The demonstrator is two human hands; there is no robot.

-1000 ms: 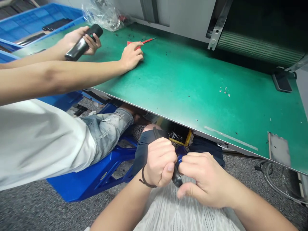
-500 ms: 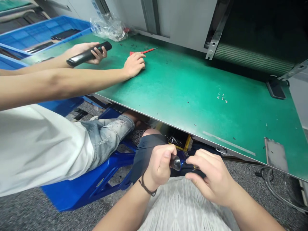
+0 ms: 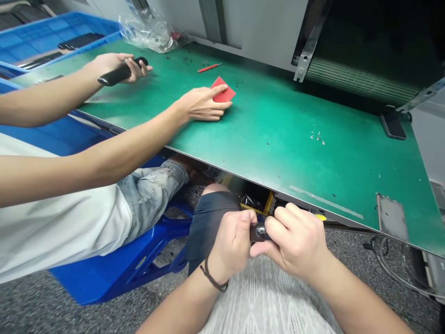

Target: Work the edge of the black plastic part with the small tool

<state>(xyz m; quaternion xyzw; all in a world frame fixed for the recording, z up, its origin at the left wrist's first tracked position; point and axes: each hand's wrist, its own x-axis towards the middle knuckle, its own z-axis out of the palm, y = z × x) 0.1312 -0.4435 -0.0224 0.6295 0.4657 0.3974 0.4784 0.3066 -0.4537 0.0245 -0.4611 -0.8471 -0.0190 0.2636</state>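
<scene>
My left hand (image 3: pixel 234 241), with a dark cord round its wrist, is wrapped round a black rounded piece (image 3: pixel 257 232) in front of my lap. Only the end of that piece shows between my hands. My right hand (image 3: pixel 295 234) is closed against this end, thumb below and fingers curled over it. Something yellow (image 3: pixel 320 217) sticks out behind the right hand's knuckles; what it belongs to is hidden.
A co-worker at the left holds a black part (image 3: pixel 118 74) and touches a red square (image 3: pixel 223 90) on the green table (image 3: pixel 243 139). Elsewhere are a red tool (image 3: pixel 209 67), phone (image 3: pixel 393 125), metal plate (image 3: pixel 392 217), blue crate (image 3: pixel 79 21) and blue stool (image 3: pixel 104 273).
My right hand has moved left and up onto the black piece and closed; yellow now shows behind it. The co-worker's hand has slid the red square right, away from the red tool.
</scene>
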